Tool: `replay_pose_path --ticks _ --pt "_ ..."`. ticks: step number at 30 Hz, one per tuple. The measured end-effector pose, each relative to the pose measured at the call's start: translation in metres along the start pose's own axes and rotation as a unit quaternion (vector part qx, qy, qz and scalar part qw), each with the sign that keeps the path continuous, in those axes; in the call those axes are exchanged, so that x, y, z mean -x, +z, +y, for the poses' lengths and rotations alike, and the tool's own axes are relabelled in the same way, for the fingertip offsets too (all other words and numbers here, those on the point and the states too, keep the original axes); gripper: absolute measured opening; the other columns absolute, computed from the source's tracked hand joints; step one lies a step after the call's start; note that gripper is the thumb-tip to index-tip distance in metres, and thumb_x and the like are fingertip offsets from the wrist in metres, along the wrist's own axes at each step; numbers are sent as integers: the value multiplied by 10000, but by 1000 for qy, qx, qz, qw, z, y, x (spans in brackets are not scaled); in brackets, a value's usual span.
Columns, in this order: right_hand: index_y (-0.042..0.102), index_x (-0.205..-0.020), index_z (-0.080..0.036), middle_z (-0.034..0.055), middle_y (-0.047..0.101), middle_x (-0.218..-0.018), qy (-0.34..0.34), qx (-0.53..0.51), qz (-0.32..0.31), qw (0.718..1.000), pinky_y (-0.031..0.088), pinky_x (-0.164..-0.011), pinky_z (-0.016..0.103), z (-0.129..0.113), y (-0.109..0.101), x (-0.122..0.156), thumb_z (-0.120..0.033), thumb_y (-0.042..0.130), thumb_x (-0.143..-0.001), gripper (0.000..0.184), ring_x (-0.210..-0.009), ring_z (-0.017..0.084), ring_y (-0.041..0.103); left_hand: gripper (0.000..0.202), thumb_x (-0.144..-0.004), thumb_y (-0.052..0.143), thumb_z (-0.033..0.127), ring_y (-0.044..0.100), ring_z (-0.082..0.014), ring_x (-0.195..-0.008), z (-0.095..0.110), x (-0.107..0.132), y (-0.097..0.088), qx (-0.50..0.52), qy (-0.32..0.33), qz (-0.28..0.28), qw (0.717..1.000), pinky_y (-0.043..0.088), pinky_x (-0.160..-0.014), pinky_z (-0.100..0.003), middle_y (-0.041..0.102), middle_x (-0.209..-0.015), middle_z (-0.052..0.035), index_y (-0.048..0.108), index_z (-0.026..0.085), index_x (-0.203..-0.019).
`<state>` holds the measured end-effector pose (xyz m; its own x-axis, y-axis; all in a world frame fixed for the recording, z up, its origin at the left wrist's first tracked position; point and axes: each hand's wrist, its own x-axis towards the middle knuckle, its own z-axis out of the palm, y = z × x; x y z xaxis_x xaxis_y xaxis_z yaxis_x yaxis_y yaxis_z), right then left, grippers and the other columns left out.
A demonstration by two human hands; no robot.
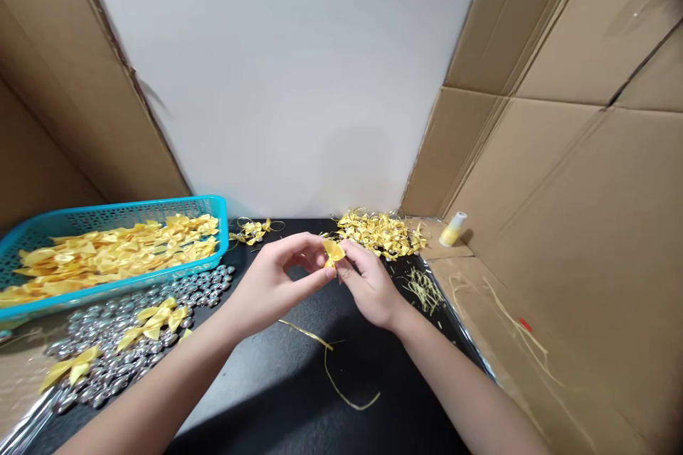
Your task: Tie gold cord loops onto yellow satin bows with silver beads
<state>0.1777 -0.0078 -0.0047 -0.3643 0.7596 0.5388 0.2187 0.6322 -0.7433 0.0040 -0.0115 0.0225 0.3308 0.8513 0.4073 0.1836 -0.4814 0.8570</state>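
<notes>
Between my two hands, above the black table (288,384), is a small yellow ribbon bow (334,252). My left hand (288,271) pinches its left side between thumb and fingers. From the other side my right hand (371,284) closes its thumb and fingertips on the bow's right edge. Below the hands a thin yellow string (341,391) curves down over the tabletop; whether it is tied to the bow I cannot tell. The inner fingers of my right hand are partly hidden.
At left stands a turquoise basket (221,217) of yellow bows, with silvery beads (122,362) and loose bows (160,316) before it. Against the wall lies a pile of bows (378,233), near string scraps (424,290) and a thread spool (453,229). Cardboard (587,192) flanks the table.
</notes>
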Motion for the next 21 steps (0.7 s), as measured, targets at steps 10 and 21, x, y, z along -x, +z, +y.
replay_pose_path --ticks 10,21 --pt "640 -821 -200 22 669 -838 137 193 -143 961 442 -676 264 13 -24 -2 -292 605 -880 115 -737 146 592 189 -735 735 336 583 -142 -660 1 -2 -3 31 -71 33 996 497 -595 -251 608 -718 2 611 193 -733" --pt "516 -451 -203 -58 506 -421 369 331 -280 822 408 -483 243 83 -43 6 -222 921 -362 415 -459 140 552 424 -768 710 336 627 -144 -523 -18 -10 2 141 -129 43 981 534 -559 -274 676 -584 33 491 223 -1113"
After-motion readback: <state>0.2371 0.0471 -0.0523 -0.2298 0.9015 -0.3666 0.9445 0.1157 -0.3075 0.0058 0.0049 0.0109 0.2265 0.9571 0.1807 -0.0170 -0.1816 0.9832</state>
